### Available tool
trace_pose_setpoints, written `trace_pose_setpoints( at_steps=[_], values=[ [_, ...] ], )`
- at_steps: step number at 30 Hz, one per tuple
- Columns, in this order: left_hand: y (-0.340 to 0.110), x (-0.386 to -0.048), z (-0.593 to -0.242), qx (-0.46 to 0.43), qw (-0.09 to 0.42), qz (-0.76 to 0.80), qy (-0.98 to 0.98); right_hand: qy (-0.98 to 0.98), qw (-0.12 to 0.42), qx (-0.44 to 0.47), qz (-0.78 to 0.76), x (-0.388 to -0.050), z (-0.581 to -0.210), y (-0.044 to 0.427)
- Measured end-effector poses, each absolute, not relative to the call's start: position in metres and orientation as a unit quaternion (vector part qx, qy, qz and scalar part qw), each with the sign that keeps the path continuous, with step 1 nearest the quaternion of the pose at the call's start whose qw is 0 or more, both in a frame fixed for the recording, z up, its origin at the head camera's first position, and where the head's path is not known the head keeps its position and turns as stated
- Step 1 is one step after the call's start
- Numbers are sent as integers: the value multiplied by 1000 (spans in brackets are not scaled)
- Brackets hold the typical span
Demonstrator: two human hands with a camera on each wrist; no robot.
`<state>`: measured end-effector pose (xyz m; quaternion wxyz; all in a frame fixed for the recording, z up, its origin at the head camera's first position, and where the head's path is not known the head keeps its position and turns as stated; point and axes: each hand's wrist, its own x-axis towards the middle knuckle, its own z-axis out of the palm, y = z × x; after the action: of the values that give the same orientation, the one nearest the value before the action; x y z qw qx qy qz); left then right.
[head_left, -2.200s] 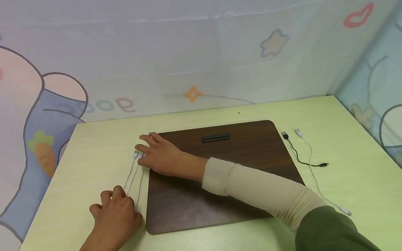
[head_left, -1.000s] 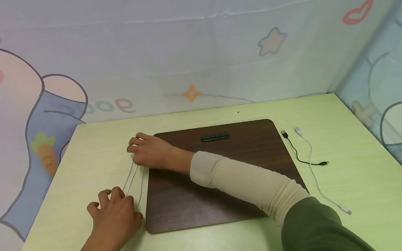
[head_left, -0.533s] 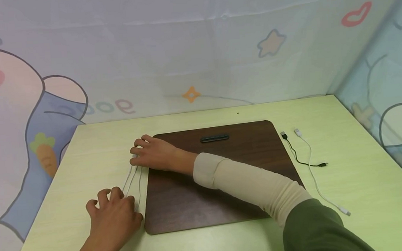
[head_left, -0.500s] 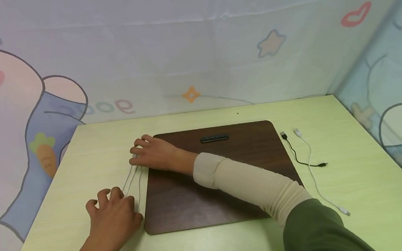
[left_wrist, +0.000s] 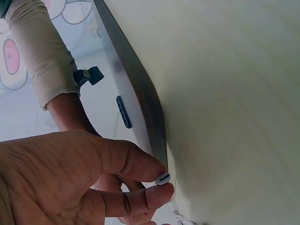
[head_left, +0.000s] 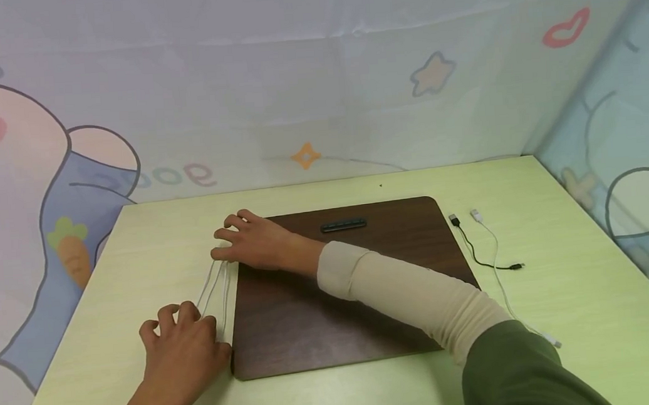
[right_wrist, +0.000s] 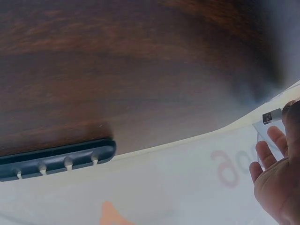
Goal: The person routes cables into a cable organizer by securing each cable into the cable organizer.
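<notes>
— While looking at the left wrist view, please tell about the small white connector (left_wrist: 163,178): held how, and facing where?

— Pinched between thumb and forefinger of the left hand (head_left: 185,350), near the close left corner of the brown board (head_left: 310,319). Facing outward from the fingertips, with the open end visible and slightly tilted.

— And the long axis of the white cables (head_left: 214,288)?

— Running from the left hand toward the far side of the table (head_left: 338,396), leaning a little rightward up to the right hand (head_left: 255,244), roughly along the left edge of the board. Impossible to tell which strand belongs to the connector.

— And at the far end?

— Closed by the right hand's fingertips, partly cut off from sight: the USB plug (right_wrist: 272,116). Pointing leftward in the right wrist view, with the metal end just beyond the board's edge; the remaining fingers spread.

— Compared with half a second ago?

— Only a small shift of the right hand, farther and toward the board; also a straighter line in the strand nearest the board. For the left hand, practically the same place.
</notes>
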<state>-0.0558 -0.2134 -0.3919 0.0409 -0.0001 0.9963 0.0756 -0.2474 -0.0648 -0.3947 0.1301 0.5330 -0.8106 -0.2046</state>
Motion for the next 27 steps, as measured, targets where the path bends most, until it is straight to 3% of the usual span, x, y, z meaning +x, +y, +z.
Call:
trace_pose_setpoints(
  at_steps=[18, 27],
  values=[
    [-200, -60, -386, 29, 20, 98, 995, -817, 151, 528, -175, -259, -392, -39],
    [-187, -70, -382, 42, 40, 99, 993, -826, 131, 521, -170, -264, -392, -23]
  ],
)
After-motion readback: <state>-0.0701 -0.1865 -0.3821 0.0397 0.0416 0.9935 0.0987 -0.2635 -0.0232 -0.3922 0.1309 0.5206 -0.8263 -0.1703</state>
